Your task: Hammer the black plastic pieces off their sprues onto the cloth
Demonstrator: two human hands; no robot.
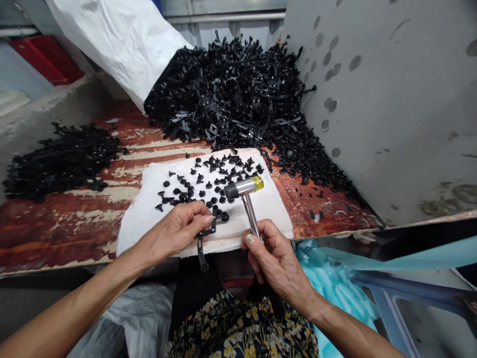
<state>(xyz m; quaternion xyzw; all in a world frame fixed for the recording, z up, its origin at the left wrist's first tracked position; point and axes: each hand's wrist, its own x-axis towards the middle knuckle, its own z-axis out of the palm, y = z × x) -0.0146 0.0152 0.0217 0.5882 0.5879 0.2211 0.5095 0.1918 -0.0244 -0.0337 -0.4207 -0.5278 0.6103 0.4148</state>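
My right hand [278,261] is closed around the metal handle of a small hammer [244,188] with one black and one yellow face, its head raised over a white cloth pad [268,206]. My left hand [175,231] pinches a black plastic strap piece [203,243] at the pad's near edge, its tail hanging over the table edge. Several small black studs [208,176] lie scattered on the pad just beyond the hammer head.
A big heap of black strap parts [238,94] spills from a white sack [122,44] at the back. A smaller black pile [59,159] lies at the left on the worn red tabletop [55,223]. A grey board [391,99] walls the right side. Blue plastic [331,278] hangs below.
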